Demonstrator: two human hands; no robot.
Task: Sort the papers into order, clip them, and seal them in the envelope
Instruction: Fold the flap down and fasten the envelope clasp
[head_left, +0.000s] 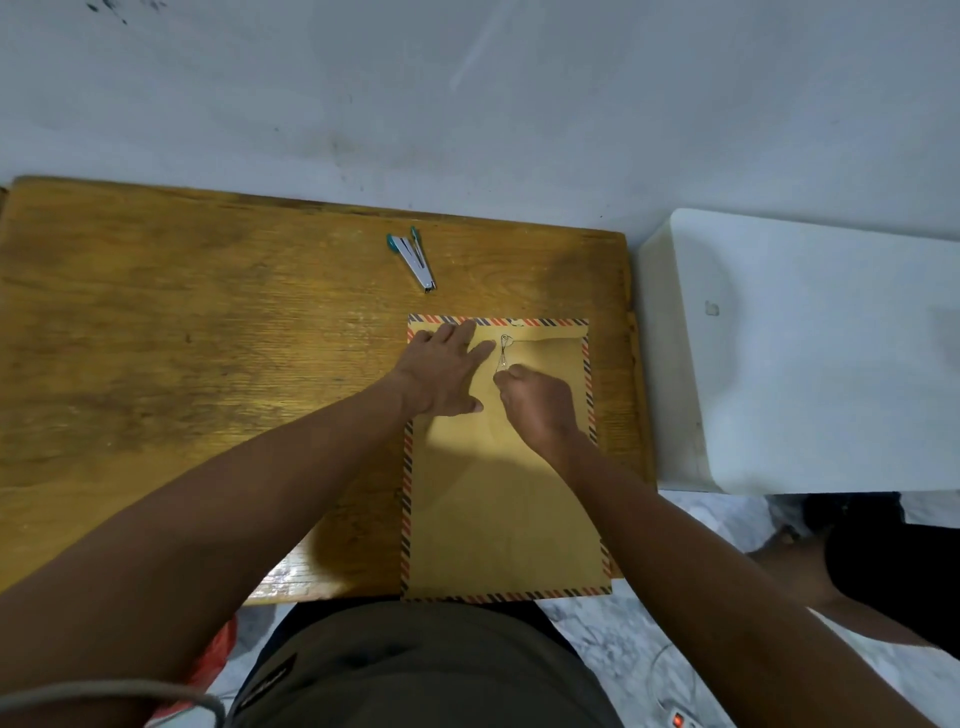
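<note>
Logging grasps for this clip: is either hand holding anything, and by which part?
The right hand pinches the closure string at its lower end, on the envelope. The left hand holds nothing; it presses flat on the envelope's upper left.

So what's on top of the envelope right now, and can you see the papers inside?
The left hand lies flat on the envelope near the flap; the right hand pinches the string closure. The envelope is opaque, so any papers inside are hidden.
</note>
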